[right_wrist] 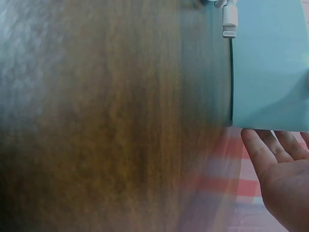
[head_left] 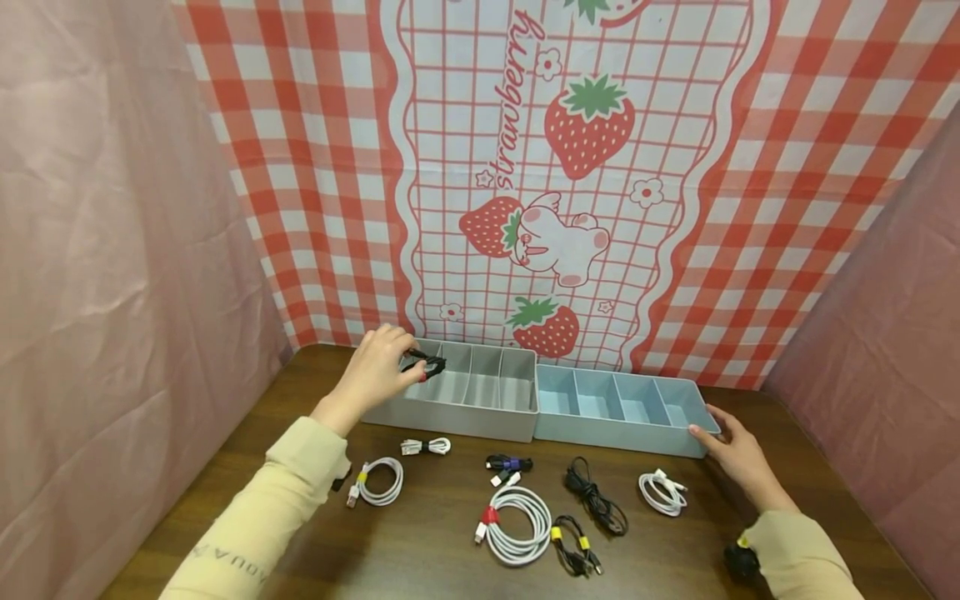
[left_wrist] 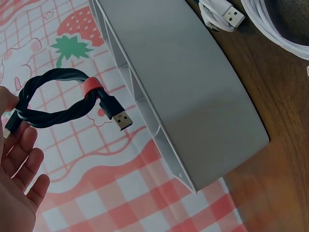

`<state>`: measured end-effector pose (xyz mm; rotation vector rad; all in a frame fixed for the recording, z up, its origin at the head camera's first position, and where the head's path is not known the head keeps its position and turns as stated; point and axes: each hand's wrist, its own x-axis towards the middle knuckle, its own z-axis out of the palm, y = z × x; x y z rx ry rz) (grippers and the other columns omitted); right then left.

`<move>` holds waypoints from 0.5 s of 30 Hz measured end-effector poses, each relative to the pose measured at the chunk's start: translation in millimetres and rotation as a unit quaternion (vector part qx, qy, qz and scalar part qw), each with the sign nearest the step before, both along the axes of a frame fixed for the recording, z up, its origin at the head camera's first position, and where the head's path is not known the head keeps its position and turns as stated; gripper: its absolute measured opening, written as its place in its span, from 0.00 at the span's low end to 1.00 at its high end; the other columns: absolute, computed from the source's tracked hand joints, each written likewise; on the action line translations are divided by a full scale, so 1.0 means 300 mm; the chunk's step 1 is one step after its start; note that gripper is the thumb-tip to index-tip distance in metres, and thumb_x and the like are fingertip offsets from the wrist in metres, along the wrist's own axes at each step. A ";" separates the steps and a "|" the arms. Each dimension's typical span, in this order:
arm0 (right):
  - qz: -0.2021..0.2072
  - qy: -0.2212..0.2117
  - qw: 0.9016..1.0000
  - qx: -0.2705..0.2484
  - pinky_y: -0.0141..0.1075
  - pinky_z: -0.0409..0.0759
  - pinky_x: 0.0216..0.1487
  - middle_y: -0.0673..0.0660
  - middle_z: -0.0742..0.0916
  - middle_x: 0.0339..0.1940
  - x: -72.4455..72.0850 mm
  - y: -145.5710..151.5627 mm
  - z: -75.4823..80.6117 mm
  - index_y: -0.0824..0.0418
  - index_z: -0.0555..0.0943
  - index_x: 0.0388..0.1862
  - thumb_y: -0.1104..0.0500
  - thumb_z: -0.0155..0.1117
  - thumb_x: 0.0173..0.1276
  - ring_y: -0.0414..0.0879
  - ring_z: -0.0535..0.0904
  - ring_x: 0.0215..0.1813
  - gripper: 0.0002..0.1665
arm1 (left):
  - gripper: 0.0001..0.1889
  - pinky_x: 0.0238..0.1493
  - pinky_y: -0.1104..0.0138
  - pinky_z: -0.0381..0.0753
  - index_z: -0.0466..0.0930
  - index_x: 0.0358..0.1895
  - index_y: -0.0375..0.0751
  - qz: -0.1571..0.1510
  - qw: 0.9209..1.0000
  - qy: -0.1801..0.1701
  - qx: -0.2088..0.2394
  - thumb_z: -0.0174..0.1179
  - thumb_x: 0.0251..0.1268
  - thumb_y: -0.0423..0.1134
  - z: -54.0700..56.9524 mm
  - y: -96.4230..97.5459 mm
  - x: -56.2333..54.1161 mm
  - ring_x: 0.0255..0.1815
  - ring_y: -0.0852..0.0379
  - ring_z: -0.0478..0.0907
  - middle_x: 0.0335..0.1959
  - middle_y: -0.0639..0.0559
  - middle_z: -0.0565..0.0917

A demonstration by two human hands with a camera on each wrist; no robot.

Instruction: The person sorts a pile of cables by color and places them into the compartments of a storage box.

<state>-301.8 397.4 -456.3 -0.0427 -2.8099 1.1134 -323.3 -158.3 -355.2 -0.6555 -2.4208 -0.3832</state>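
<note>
My left hand (head_left: 378, 371) pinches a black USB cable (left_wrist: 58, 121), coiled into a ring and bound with a red tie, above the left part of a grey divided box (head_left: 457, 417). In the left wrist view its metal USB plug (left_wrist: 122, 120) hangs free and the lower fingers spread away from the coil. My right hand (head_left: 738, 454) holds the right end of a light blue divided box (head_left: 618, 433), thumb at the front corner and fingers along the end wall. Both boxes stand end to end, and the blue compartments in view hold nothing.
On the wooden table (head_left: 442, 533) in front lie white cables (head_left: 384, 482), a thick white coil with a red tie (head_left: 540, 542), a dark cable with a purple tie (head_left: 513, 462), black cables (head_left: 596, 500) and a white coil (head_left: 663, 493). A strawberry-print cloth (head_left: 592, 133) hangs behind.
</note>
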 end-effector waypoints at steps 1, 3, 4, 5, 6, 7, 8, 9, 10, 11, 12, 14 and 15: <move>0.000 0.000 1.000 -0.001 0.27 0.76 0.33 0.78 0.67 0.64 -0.001 0.001 -0.001 0.70 0.53 0.73 0.41 0.56 0.68 0.37 0.73 0.39 0.47 | 0.09 0.41 0.57 0.69 0.81 0.33 0.41 0.004 1.000 -0.003 0.002 0.64 0.54 0.43 0.000 0.001 -0.003 0.39 0.50 0.73 0.31 0.51 0.80; 0.002 0.000 1.000 0.000 0.26 0.76 0.33 0.78 0.66 0.64 -0.001 0.002 -0.002 0.70 0.53 0.73 0.41 0.56 0.68 0.43 0.75 0.43 0.47 | 0.09 0.41 0.57 0.69 0.81 0.33 0.41 0.012 1.000 -0.008 0.007 0.63 0.54 0.43 -0.002 0.002 -0.009 0.38 0.50 0.72 0.31 0.50 0.80; 0.003 -0.001 1.000 0.001 0.26 0.76 0.33 0.78 0.66 0.64 -0.002 0.003 -0.003 0.70 0.53 0.73 0.41 0.56 0.68 0.47 0.76 0.45 0.48 | 0.09 0.41 0.57 0.69 0.81 0.32 0.41 0.016 1.000 -0.007 0.009 0.63 0.54 0.43 -0.002 0.003 -0.012 0.38 0.50 0.72 0.31 0.50 0.80; 0.002 -0.001 1.000 -0.001 0.26 0.76 0.34 0.78 0.66 0.65 -0.003 0.003 -0.004 0.69 0.53 0.73 0.41 0.56 0.68 0.52 0.76 0.47 0.48 | 0.09 0.40 0.57 0.68 0.80 0.32 0.41 0.020 1.000 -0.008 0.012 0.63 0.55 0.43 -0.003 0.005 -0.016 0.38 0.50 0.72 0.31 0.49 0.80; 0.003 0.000 1.000 0.000 0.26 0.76 0.34 0.78 0.66 0.65 -0.003 0.004 -0.004 0.70 0.53 0.73 0.41 0.56 0.68 0.55 0.75 0.49 0.48 | 0.09 0.40 0.57 0.68 0.80 0.32 0.41 0.025 1.000 -0.006 0.014 0.63 0.55 0.43 -0.004 0.006 -0.020 0.37 0.50 0.72 0.31 0.49 0.80; 0.003 0.000 1.000 -0.001 0.25 0.76 0.34 0.78 0.65 0.65 -0.003 0.005 -0.005 0.70 0.53 0.73 0.41 0.55 0.68 0.58 0.75 0.51 0.48 | 0.09 0.40 0.57 0.68 0.80 0.32 0.41 0.031 0.999 -0.004 0.015 0.63 0.55 0.43 -0.007 0.008 -0.025 0.37 0.50 0.72 0.31 0.49 0.80; 0.004 -0.001 1.000 0.000 0.25 0.75 0.34 0.78 0.65 0.65 -0.003 0.005 -0.005 0.70 0.52 0.73 0.41 0.55 0.68 0.60 0.74 0.52 0.48 | 0.09 0.40 0.57 0.68 0.80 0.32 0.40 0.036 0.999 -0.002 0.017 0.63 0.55 0.43 -0.009 0.009 -0.030 0.37 0.50 0.72 0.31 0.48 0.80; 0.003 -0.001 1.000 0.000 0.25 0.75 0.34 0.79 0.65 0.65 -0.004 0.006 -0.006 0.70 0.52 0.73 0.41 0.55 0.68 0.61 0.73 0.53 0.48 | 0.10 0.39 0.57 0.68 0.80 0.32 0.40 0.041 0.999 0.000 0.018 0.63 0.55 0.43 -0.012 0.011 -0.035 0.37 0.49 0.72 0.31 0.48 0.80; 0.003 0.000 1.000 0.001 0.25 0.75 0.34 0.79 0.65 0.65 -0.003 0.005 -0.005 0.70 0.52 0.73 0.41 0.55 0.68 0.62 0.73 0.54 0.48 | 0.10 0.39 0.57 0.68 0.80 0.32 0.40 0.047 0.999 0.004 0.020 0.63 0.54 0.43 -0.015 0.012 -0.040 0.37 0.49 0.72 0.31 0.48 0.80; -0.003 0.003 1.000 0.000 0.25 0.75 0.33 0.78 0.66 0.65 -0.004 0.005 -0.006 0.70 0.53 0.72 0.41 0.56 0.68 0.62 0.74 0.53 0.47 | 0.10 0.39 0.57 0.68 0.81 0.32 0.40 0.052 0.998 0.005 0.023 0.63 0.54 0.44 -0.019 0.013 -0.045 0.36 0.49 0.72 0.31 0.48 0.80; -0.004 0.005 1.000 0.001 0.25 0.74 0.33 0.78 0.66 0.65 -0.003 0.004 -0.006 0.70 0.54 0.72 0.41 0.56 0.68 0.61 0.74 0.53 0.47 | 0.11 0.38 0.57 0.68 0.81 0.32 0.39 0.057 0.998 0.007 0.026 0.63 0.54 0.44 -0.024 0.014 -0.050 0.36 0.49 0.72 0.31 0.48 0.80; -0.004 0.007 1.000 0.004 0.24 0.74 0.33 0.78 0.66 0.65 -0.004 0.003 -0.006 0.70 0.54 0.72 0.41 0.56 0.68 0.61 0.74 0.53 0.47 | 0.11 0.37 0.58 0.67 0.81 0.32 0.39 0.066 0.997 0.008 0.029 0.63 0.54 0.44 -0.034 0.016 -0.060 0.36 0.49 0.72 0.30 0.48 0.81; -0.004 0.009 1.000 0.002 0.24 0.74 0.33 0.78 0.66 0.65 -0.004 0.002 -0.006 0.70 0.54 0.72 0.41 0.56 0.68 0.60 0.74 0.53 0.47 | 0.11 0.37 0.58 0.67 0.81 0.32 0.39 0.070 0.997 0.007 0.031 0.64 0.53 0.44 -0.040 0.016 -0.066 0.36 0.50 0.71 0.30 0.48 0.81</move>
